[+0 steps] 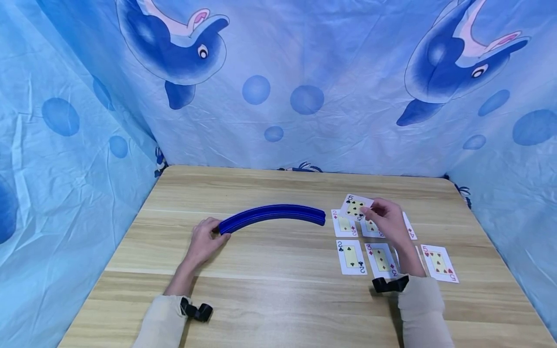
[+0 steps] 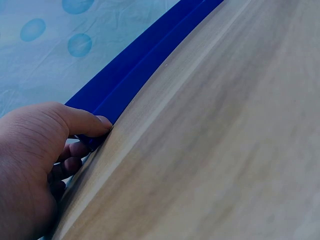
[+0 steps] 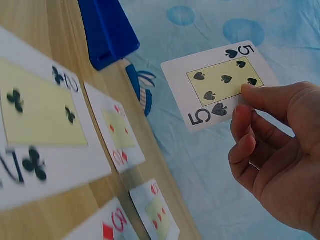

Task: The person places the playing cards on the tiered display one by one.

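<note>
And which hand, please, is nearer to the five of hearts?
Right: the right hand is beyond and left of the five of hearts; the left hand is much farther left.

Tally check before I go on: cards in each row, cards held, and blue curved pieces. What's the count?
Far-row cards: 3, partly covered
Near-row cards: 4, one mostly hidden
Five of spades in the right hand: 1
Blue curved piece: 1
Total: 9

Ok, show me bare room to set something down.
Bare wooden tabletop lies between the left hand and white rectangular playing cards, in front of the curved blue rack; another strip behind it. Crowded: the card rows beneath the right hand.
</note>
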`<state>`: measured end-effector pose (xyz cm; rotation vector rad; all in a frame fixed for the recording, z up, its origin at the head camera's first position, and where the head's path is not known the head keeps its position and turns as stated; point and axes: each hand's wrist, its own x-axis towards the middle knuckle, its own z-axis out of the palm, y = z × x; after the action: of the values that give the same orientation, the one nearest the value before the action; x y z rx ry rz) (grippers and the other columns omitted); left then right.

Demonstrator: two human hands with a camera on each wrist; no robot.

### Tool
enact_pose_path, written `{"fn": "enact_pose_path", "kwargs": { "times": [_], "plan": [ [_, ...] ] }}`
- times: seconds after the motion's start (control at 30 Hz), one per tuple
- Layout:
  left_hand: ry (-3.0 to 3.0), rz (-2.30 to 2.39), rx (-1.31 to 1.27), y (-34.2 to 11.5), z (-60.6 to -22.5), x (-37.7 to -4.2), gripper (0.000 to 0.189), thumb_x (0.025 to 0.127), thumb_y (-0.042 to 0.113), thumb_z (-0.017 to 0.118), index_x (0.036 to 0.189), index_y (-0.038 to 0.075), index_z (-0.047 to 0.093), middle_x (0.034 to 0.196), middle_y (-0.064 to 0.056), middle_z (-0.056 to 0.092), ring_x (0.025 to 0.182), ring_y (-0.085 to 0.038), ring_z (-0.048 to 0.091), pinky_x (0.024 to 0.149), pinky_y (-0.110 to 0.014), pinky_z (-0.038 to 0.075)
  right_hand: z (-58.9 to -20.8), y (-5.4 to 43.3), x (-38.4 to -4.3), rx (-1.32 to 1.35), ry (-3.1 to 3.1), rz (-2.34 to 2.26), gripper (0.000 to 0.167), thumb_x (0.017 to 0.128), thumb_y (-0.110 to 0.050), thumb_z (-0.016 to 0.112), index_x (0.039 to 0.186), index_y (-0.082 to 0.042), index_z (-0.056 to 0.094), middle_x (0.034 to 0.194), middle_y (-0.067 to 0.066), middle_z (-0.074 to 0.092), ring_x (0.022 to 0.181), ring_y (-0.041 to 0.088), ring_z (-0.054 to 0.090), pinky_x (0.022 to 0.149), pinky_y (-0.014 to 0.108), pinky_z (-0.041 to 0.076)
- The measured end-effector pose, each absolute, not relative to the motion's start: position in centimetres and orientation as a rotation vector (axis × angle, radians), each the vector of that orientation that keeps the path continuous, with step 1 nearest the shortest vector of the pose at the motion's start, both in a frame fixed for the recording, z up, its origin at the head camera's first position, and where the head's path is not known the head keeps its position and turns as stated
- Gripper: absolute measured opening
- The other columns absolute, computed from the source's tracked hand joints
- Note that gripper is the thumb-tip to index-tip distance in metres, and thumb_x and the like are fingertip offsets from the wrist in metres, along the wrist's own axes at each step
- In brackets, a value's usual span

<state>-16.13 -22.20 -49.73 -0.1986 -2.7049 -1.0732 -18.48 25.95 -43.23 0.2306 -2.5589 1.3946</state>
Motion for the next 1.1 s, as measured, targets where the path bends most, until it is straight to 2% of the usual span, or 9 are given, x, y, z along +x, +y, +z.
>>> {"fn": "enact_pose_path", "kwargs": {
  "times": [0.17,0.33,0.57,0.77,0.93,1.1],
  "plan": [
    [-2.704,-1.073,-0.198,-22.2,-49.7,-16.1,0.03,0.078,0.009,0.082,0.106,-0.001,0.073,0.101,-0.015,0.072,0.092,-0.03,0.061,0.084,-0.038,0.033,-43.1,25.0,-18.9,0.294,-2.526,1.431,0.015,0.095,-0.014,0.067,0.089,0.0,0.069,0.08,0.017,0.066,0.068,0.014,0.058,0.06,0.02,0.043],
    [-2.708,-1.073,-0.192,-22.3,-49.7,-16.2,0.03,0.079,0.009,0.082,0.106,-0.001,0.073,0.101,-0.015,0.072,0.093,-0.03,0.06,0.084,-0.039,0.033,-41.8,23.2,-18.6,0.315,-2.545,1.422,0.014,0.095,-0.007,0.065,0.089,0.006,0.067,0.082,0.025,0.066,0.067,0.015,0.056,0.062,0.018,0.042],
    [-2.71,-1.058,-0.195,-22.3,-49.8,-16.2,0.03,0.079,0.01,0.081,0.106,-0.001,0.073,0.101,-0.015,0.072,0.094,-0.031,0.061,0.085,-0.039,0.033,-41.5,21.4,-18.9,0.321,-2.555,1.457,0.018,0.095,-0.009,0.066,0.084,0.005,0.066,0.078,0.019,0.066,0.064,0.01,0.053,0.061,0.02,0.041],
    [-2.713,-1.074,-0.202,-22.3,-49.9,-16.3,0.03,0.079,0.011,0.081,0.106,0.0,0.073,0.102,-0.015,0.072,0.096,-0.031,0.061,0.085,-0.038,0.033,-39.2,19.4,-17.9,0.371,-2.555,1.52,0.017,0.095,-0.003,0.064,0.086,0.011,0.065,0.078,0.028,0.065,0.062,0.002,0.051,0.059,0.02,0.041],
    [-2.716,-1.085,-0.199,-22.3,-49.8,-16.3,0.03,0.08,0.011,0.082,0.106,0.0,0.073,0.103,-0.015,0.072,0.096,-0.031,0.061,0.085,-0.039,0.033,-38.9,18.3,-18.1,0.368,-2.586,1.539,0.018,0.096,-0.005,0.063,0.089,0.011,0.065,0.081,0.029,0.065,0.064,0.002,0.053,0.061,0.019,0.042],
    [-2.718,-1.078,-0.192,-22.4,-49.9,-16.2,0.03,0.079,0.01,0.082,0.106,0.0,0.073,0.103,-0.015,0.072,0.096,-0.031,0.061,0.086,-0.039,0.033,-40.2,17.4,-19.5,0.389,-2.6,1.567,0.019,0.098,-0.006,0.061,0.088,0.011,0.064,0.082,0.032,0.065,0.065,0.006,0.055,0.062,0.021,0.042]
  ]
}}
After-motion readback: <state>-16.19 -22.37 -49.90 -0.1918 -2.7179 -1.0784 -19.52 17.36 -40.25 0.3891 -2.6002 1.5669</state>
